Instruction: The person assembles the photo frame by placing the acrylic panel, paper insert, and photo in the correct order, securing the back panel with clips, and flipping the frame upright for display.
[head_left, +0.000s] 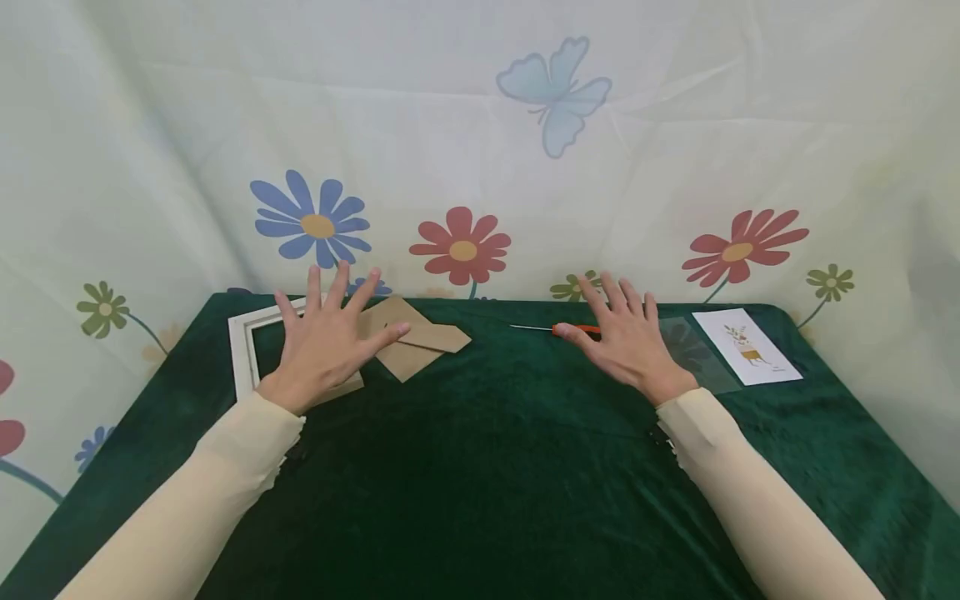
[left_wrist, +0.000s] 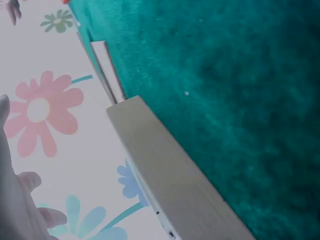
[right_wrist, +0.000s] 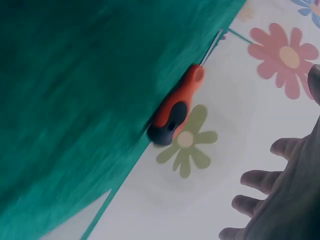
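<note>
My left hand [head_left: 324, 346] is spread with straight fingers over a white picture frame [head_left: 243, 358], hiding part of it; nothing is in its grasp. Just right of that hand lies a brown backing board [head_left: 405, 362] with a folded-out stand flap [head_left: 438, 337]. In the left wrist view the frame's thick side [left_wrist: 155, 165] runs along the table. My right hand [head_left: 630, 346], fingers extended and holding nothing, is beside a screwdriver [head_left: 573, 329]. Its orange and black handle [right_wrist: 187, 95] and thin metal shaft show in the right wrist view.
To the right of the right hand lies a clear sheet [head_left: 697, 358], partly under a white card [head_left: 746, 346] printed with a small plant-like picture. Dark green cloth [head_left: 480, 483] covers the table. A flower-printed curtain [head_left: 420, 125] hangs along the back edge.
</note>
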